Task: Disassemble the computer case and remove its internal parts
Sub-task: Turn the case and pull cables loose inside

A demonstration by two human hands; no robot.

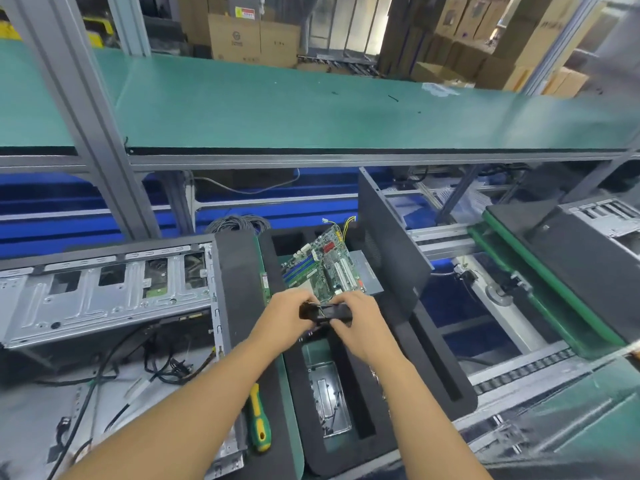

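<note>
Foam tray (pixel 427 344): part (pixel 330 312) between fingers (pixel 350 301)

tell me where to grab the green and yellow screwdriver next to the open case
Take the screwdriver by its thick green and yellow handle, coming down from above. It lies flat, handle end nearest the person and fully exposed; its far end runs under the left forearm. The left hand and right hand both grip a small black part, so one must let go first.
</note>
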